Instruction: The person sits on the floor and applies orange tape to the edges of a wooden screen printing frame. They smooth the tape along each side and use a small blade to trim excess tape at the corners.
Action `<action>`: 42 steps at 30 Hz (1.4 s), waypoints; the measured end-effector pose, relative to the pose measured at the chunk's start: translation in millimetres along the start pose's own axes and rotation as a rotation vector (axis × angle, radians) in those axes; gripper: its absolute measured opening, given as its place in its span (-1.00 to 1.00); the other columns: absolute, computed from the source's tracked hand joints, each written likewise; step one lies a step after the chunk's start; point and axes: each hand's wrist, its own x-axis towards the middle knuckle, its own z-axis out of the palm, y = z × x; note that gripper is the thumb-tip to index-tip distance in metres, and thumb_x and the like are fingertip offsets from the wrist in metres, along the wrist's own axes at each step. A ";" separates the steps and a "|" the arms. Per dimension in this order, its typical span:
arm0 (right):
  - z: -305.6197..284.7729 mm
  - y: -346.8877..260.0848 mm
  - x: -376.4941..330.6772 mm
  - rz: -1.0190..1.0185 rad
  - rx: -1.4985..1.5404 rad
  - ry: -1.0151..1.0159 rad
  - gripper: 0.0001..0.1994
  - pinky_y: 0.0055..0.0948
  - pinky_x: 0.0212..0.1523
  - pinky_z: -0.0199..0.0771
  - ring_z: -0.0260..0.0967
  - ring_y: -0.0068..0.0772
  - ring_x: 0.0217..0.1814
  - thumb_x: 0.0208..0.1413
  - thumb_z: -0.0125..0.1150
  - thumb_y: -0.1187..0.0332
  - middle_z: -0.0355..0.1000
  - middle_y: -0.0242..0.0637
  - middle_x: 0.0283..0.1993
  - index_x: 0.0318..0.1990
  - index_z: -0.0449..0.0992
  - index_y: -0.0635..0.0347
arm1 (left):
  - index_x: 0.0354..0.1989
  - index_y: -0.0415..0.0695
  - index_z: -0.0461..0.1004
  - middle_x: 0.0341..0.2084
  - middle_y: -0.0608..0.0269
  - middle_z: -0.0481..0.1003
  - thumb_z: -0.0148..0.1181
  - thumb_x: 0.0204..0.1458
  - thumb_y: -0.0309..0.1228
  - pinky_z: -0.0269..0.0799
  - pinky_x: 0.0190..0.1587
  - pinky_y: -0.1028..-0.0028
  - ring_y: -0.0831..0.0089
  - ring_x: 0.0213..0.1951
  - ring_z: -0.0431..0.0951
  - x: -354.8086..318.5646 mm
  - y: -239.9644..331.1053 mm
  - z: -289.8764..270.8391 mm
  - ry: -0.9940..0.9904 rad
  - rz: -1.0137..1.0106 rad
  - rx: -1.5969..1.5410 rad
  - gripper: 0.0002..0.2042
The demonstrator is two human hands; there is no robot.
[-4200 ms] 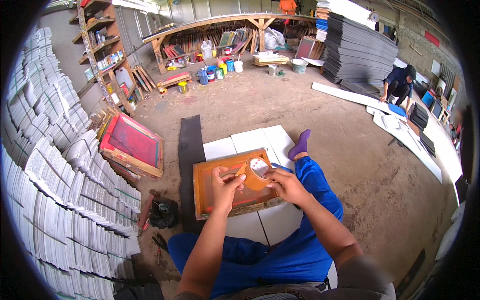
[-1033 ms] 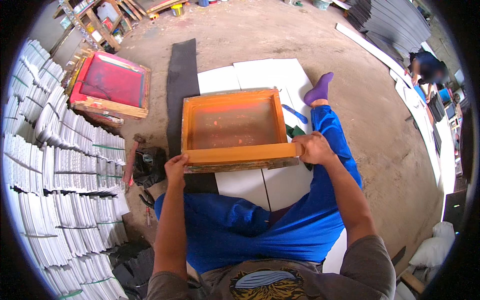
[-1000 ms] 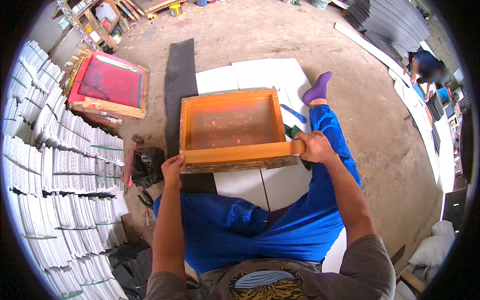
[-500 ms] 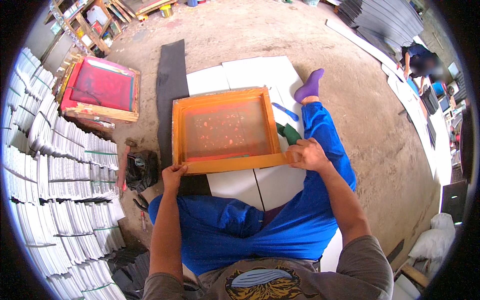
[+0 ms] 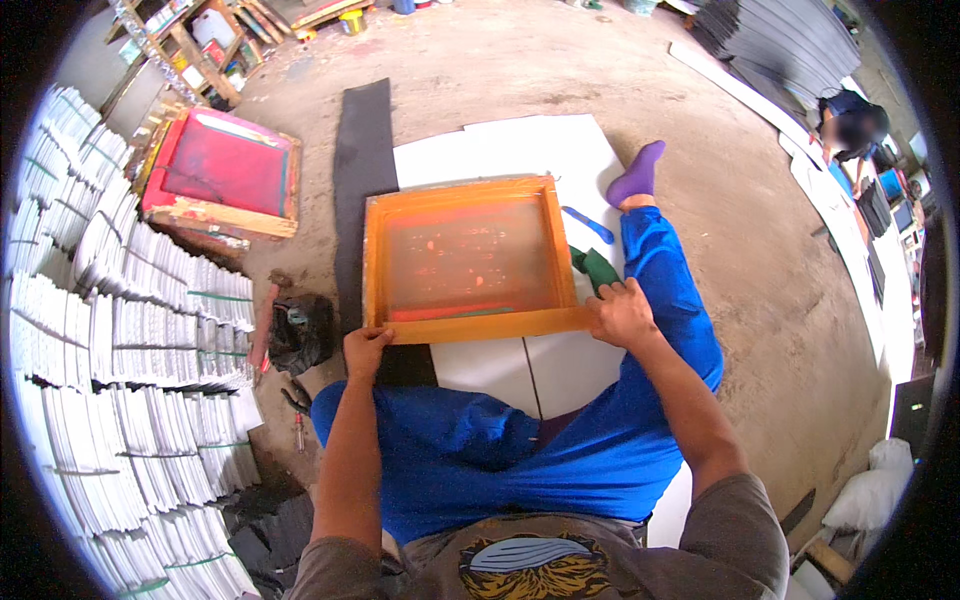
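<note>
A wooden-framed printing screen (image 5: 470,258), its mesh marked with small orange shapes, lies flat before me on white sheets (image 5: 490,375). Along its near side a strip of brown tape (image 5: 490,325) stretches between my two hands. My left hand (image 5: 366,354) pinches the strip's left end at the frame's near left corner. At the near right corner, my right hand (image 5: 622,314) is closed on the other end, its fingertips partly hidden. Just beyond the right hand lies a dark green piece (image 5: 597,270), and farther off a blue flat tool (image 5: 588,224).
Tall stacks of bundled white sheets (image 5: 150,350) line the left side. A black bag (image 5: 300,335) and a red-framed screen (image 5: 225,165) stand nearer the middle. My leg (image 5: 668,270) extends along the right. Another person (image 5: 850,125) bends over things at the far right.
The whole scene has shifted slightly rightward in the picture. Both hands keep hold of the tape, which now lies closer along the frame's near side.
</note>
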 end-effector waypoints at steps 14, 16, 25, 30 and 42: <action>-5.5 1.0 12.3 0.016 -0.082 -0.060 -0.71 -0.16 0.07 0.28 0.48 -0.28 0.01 -0.06 0.36 0.08 0.52 -0.31 -0.21 -0.18 0.66 -0.10 | -0.33 -0.33 0.71 -0.48 0.22 0.64 0.54 -0.03 -0.37 0.46 -0.28 0.42 0.49 -0.45 0.55 6.5 -20.8 0.2 0.031 -0.131 -0.230 -0.76; -11.9 0.7 11.0 0.018 -0.083 -0.073 -0.72 -0.16 0.07 0.28 0.48 -0.29 0.01 -0.06 0.36 0.08 0.51 -0.33 -0.20 -0.18 0.66 -0.12 | -0.34 -0.32 0.71 -0.50 0.25 0.64 0.53 -0.02 -0.39 0.45 -0.30 0.42 0.49 -0.46 0.54 3.5 -15.2 -4.4 0.048 -0.106 -0.204 -0.78; -5.2 -4.3 2.6 0.016 -0.166 -0.282 -0.43 -0.12 0.13 0.30 0.45 -0.26 0.09 -0.12 0.48 -0.18 0.52 -0.36 -0.02 0.01 0.62 -0.11 | -0.32 -0.31 0.70 -0.47 0.07 0.67 0.53 -0.04 -0.29 0.54 -0.23 0.32 0.32 -0.39 0.66 19.7 -20.7 -14.3 0.097 -0.040 0.136 -0.71; -3.9 -2.4 -7.3 -0.006 -0.024 -0.106 -0.45 -0.13 0.11 0.33 0.41 -0.21 0.13 -0.14 0.48 -0.13 0.49 -0.34 0.01 0.00 0.61 -0.12 | -0.28 -0.30 0.69 -0.40 -0.11 0.67 0.53 -0.04 -0.27 0.58 -0.13 0.21 0.07 -0.28 0.72 14.5 -15.1 -7.8 0.137 0.041 0.275 -0.69; 33.1 11.2 -18.2 -0.186 -0.056 0.012 -0.53 -0.21 0.03 0.32 0.34 -0.28 0.10 -0.16 0.48 0.01 0.46 -0.46 -0.08 -0.05 0.61 -0.11 | -0.25 -0.31 0.66 -0.34 -0.14 0.66 0.47 0.01 -0.35 0.57 -0.11 0.17 0.00 -0.23 0.70 -4.3 6.7 1.2 0.156 0.046 0.327 -0.74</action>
